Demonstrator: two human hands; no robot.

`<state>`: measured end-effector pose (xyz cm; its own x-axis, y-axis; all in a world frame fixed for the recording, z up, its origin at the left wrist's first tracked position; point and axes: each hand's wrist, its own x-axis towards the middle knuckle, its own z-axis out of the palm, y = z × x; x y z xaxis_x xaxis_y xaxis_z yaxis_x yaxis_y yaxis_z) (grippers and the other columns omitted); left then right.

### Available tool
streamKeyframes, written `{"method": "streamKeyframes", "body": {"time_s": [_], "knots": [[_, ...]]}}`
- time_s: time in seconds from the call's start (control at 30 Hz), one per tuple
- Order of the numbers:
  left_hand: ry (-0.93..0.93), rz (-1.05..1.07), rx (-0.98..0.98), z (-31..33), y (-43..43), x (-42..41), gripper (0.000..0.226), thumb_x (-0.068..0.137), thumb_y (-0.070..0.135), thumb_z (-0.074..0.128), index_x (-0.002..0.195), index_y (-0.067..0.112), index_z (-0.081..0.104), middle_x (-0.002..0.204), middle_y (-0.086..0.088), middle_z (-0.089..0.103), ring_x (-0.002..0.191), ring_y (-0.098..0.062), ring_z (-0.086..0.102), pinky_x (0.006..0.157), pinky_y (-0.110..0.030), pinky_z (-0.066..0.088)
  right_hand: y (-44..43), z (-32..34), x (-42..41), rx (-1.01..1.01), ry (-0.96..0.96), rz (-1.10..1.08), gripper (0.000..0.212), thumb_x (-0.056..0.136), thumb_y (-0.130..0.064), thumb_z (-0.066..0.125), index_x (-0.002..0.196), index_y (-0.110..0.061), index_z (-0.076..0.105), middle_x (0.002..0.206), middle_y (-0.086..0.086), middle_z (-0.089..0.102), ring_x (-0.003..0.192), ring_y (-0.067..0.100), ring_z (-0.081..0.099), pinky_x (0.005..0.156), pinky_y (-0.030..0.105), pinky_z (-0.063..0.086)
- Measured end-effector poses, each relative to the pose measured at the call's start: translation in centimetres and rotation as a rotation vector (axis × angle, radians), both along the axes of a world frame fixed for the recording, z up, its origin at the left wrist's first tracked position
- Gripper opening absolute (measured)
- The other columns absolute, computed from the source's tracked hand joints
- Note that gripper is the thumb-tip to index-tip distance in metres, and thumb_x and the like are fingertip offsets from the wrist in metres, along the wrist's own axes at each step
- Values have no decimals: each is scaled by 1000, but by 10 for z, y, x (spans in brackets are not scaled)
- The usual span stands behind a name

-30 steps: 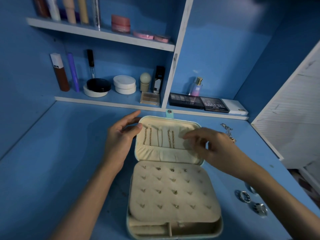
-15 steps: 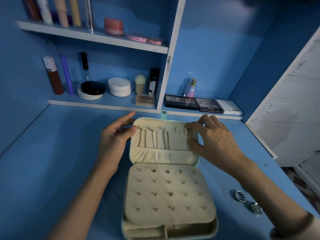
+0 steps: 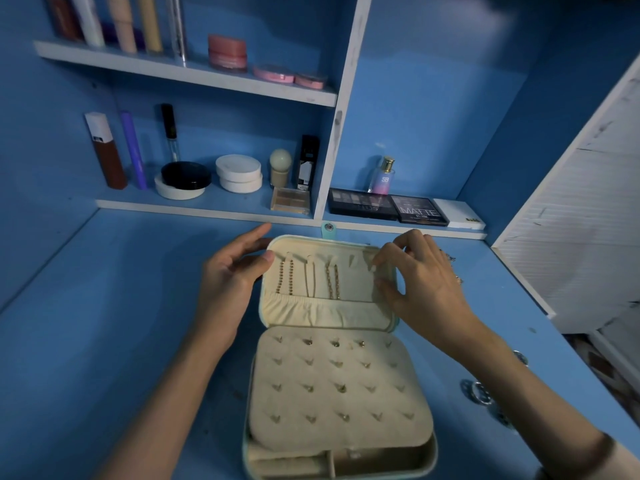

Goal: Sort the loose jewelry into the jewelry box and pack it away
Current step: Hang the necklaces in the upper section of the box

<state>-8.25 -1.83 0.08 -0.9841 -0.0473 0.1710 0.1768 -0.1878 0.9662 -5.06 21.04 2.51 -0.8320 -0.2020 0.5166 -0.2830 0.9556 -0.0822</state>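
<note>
The cream-lined jewelry box (image 3: 420, 460) lies open on the blue desk. Its lid (image 3: 346, 313) stands up with three gold chains (image 3: 308, 278) hanging inside. A padded earring panel (image 3: 339, 389) with several small studs covers the base. My left hand (image 3: 232, 275) rests with straight fingers against the lid's left edge. My right hand (image 3: 419, 278) is at the lid's upper right corner, fingers curled and pinching at a hook there; what they hold is too small to tell. Loose rings (image 3: 479, 393) lie on the desk at right, and a chain (image 3: 450, 258) shows behind my right hand.
Two shelves (image 3: 194, 211) at the back carry bottles, jars and compacts. Eyeshadow palettes (image 3: 388, 207) and a perfume bottle (image 3: 382, 176) sit in the right bay. A white slatted panel (image 3: 588, 220) leans at the right.
My right hand moved from the lid's inner middle up to its upper right corner and curled its fingers. My left hand stayed on the lid's left edge.
</note>
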Motion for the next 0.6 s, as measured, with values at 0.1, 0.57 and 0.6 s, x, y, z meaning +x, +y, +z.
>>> {"method": "streamKeyframes", "body": {"time_s": [0.1,0.57,0.6], "knots": [[-2,3,2,0,0,0,41,88,-1,57,105,35,64,101,2,69,88,-4,67,77,-19,53,-3,6,-4,6,-92,3,43,72,-5,70,113,-18,65,102,10,51,94,29,47,72,42,43],[-9,7,0,1,0,0,41,88,-2,57,106,34,64,99,3,69,86,-2,67,79,-20,53,-2,-2,1,119,37,80,31,80,-14,54,108,-19,66,101,12,55,91,30,53,68,35,36],[-10,9,0,1,0,0,40,88,-2,57,105,34,64,99,3,69,86,-2,67,81,-21,53,1,-1,1,109,25,92,33,80,-13,57,111,-19,65,101,10,54,91,29,52,69,35,37]]}}
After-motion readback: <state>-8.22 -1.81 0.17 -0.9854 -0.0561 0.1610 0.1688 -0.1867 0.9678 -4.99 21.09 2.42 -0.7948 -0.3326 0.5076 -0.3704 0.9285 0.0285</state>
